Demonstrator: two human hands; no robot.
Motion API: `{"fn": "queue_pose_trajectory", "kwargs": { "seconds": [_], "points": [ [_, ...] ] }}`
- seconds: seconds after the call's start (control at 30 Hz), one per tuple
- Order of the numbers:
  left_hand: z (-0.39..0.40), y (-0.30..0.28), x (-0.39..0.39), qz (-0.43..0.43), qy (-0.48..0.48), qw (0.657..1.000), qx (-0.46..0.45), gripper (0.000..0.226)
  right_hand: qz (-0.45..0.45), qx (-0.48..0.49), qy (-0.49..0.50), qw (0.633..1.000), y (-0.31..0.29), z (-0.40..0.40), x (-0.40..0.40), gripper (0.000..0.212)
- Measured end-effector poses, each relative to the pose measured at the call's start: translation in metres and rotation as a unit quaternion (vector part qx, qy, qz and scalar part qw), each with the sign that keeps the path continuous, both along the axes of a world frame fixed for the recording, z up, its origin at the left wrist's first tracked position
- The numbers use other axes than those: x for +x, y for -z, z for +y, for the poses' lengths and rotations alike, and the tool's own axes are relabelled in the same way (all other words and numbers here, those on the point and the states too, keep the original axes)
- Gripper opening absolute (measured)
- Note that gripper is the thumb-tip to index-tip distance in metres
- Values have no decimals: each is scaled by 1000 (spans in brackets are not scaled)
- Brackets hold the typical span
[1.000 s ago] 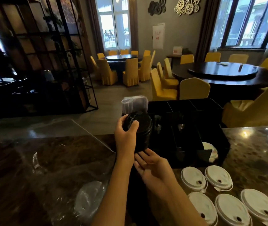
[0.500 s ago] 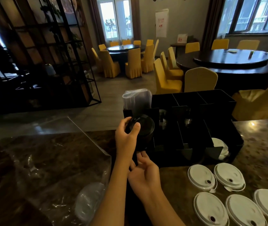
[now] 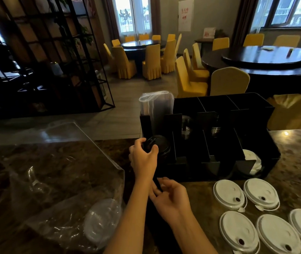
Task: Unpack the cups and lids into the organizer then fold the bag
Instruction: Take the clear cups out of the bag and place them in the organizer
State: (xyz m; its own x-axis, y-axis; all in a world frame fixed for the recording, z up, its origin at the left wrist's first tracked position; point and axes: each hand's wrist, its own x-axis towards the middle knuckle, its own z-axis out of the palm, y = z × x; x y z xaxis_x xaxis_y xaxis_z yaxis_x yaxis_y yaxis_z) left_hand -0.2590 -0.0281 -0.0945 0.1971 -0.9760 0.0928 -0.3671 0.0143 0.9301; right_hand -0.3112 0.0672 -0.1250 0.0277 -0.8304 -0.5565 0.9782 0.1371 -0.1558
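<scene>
A black compartment organizer [image 3: 256, 110] stands on the dark marble counter. My left hand [image 3: 143, 158] grips a stack of black lids [image 3: 159, 147] at the organizer's front-left slot. Behind that slot rises a wrapped stack of clear cups [image 3: 156, 107]. My right hand [image 3: 170, 197] hovers just below, fingers loosely curled and apart, holding nothing. Several white lids [image 3: 237, 228] lie flat on the counter at the right. White lids [image 3: 252, 160] also sit in the front-right slot. A clear plastic bag [image 3: 63, 180] lies at the left with clear dome lids [image 3: 102, 219] inside.
Clear cups [image 3: 185, 125] show in the middle compartments. Beyond the counter's far edge are yellow chairs [image 3: 228, 81] and round dark tables [image 3: 267, 57]. A black metal shelf [image 3: 54, 57] stands at far left.
My left hand has lowered the black lids deeper into the front-left slot. My right hand has drawn back toward me and down. The view has tilted downward.
</scene>
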Motion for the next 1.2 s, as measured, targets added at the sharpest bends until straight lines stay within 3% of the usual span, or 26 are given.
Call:
{"fn": "queue_pose_trajectory", "kwargs": {
  "seconds": [0.17,0.3,0.37,0.43,0.53,0.6,0.7,0.77,0.87,0.93,1.0,1.03,1.07,1.13,1.2],
  "points": [
    [5,4,0,-26,1,1000,-16,49,30,22,5,999,-3,8,-8,56],
    [17,9,3,-7,5,1000,-20,64,161,2,-20,987,-18,24,-11,52],
    [28,9,9,18,5,1000,-4,61,318,-22,-8,948,-38,33,-13,41],
    [49,10,16,36,5,999,10,51,459,-82,30,884,-70,44,-15,37],
    [106,22,22,20,62,997,-50,26,576,-217,71,785,-135,63,-8,31],
    [146,33,30,17,115,991,-63,17,623,-318,77,710,-178,76,7,27],
    [191,49,55,33,148,988,6,22,702,-426,27,571,-230,85,37,26],
    [211,57,79,62,128,987,79,23,791,-443,-51,418,-252,74,59,22],
    [230,65,118,177,10,977,120,26,870,-428,-192,149,-261,37,98,15],
    [234,68,144,242,-80,957,136,29,868,-405,-285,26,-249,8,123,14],
    [233,70,165,254,-145,948,129,29,845,-356,-393,-68,-229,-18,143,24],
    [231,70,172,258,-169,943,128,29,826,-326,-449,-96,-216,-29,147,30],
    [229,71,176,265,-187,937,132,28,799,-311,-500,-123,-201,-36,153,36],
    [226,73,181,292,-209,922,149,23,745,-306,-584,-99,-174,-46,159,45],
    [222,76,180,317,-219,909,158,22,744,-291,-600,26,-152,-52,158,51]
  ]
}}
